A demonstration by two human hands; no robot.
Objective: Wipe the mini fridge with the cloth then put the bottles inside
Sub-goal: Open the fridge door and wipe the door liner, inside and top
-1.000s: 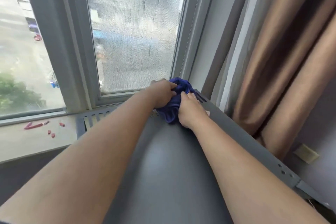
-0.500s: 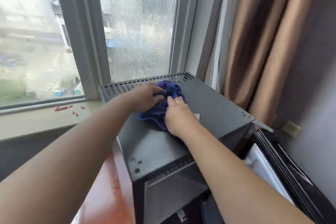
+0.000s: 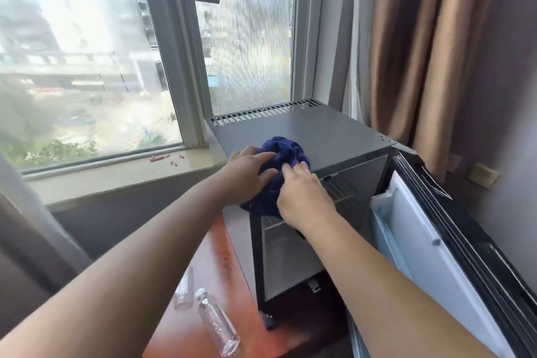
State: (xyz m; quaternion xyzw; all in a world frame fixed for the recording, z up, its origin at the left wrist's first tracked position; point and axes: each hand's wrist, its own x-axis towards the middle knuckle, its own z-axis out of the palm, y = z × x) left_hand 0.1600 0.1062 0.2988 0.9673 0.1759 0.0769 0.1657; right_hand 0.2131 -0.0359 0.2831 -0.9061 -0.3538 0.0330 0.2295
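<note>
**A:** While the cloth [image 3: 281, 171] is bunched at the front edge of the mini fridge [image 3: 305, 128], where would you say you stand?

**B:** Midway through the wiping, by my reckoning. Your left hand [image 3: 250, 173] presses the blue wad from nine o'clock with its fingers closed over the fabric, and your right hand [image 3: 302, 195] pinches it from five o'clock, thumb and fingertips gripping the folds. The cloth hangs over the lip, half on the grey top, half over the open cavity.

**A:** And what is left?

**B:** Whether the top is clean you cannot judge from here; it only looks dull and even. The inside, with its wire shelf [image 3: 337, 192], looks untouched by the cloth at this moment, and so does the door [image 3: 430, 244], swung wide towards four o'clock. Neither bottle has gone in: one clear bottle [image 3: 216, 325] lies on its side on the reddish tabletop [image 3: 186, 320] at seven o'clock, and a second bottle [image 3: 184, 291] lies just beside it, partly hidden by your left forearm.

**A:** Room to move?

**B:** Tight at twelve and two o'clock: the window frame [image 3: 191, 73] sits close behind the vent slots and the curtain [image 3: 436, 46] hangs right by the back corner. Mind the sharp front rim under your wrists and the door's edge at your right elbow. Your open side is nine o'clock, over the sill [image 3: 122, 177], and the cavity straight below your hands.
</note>
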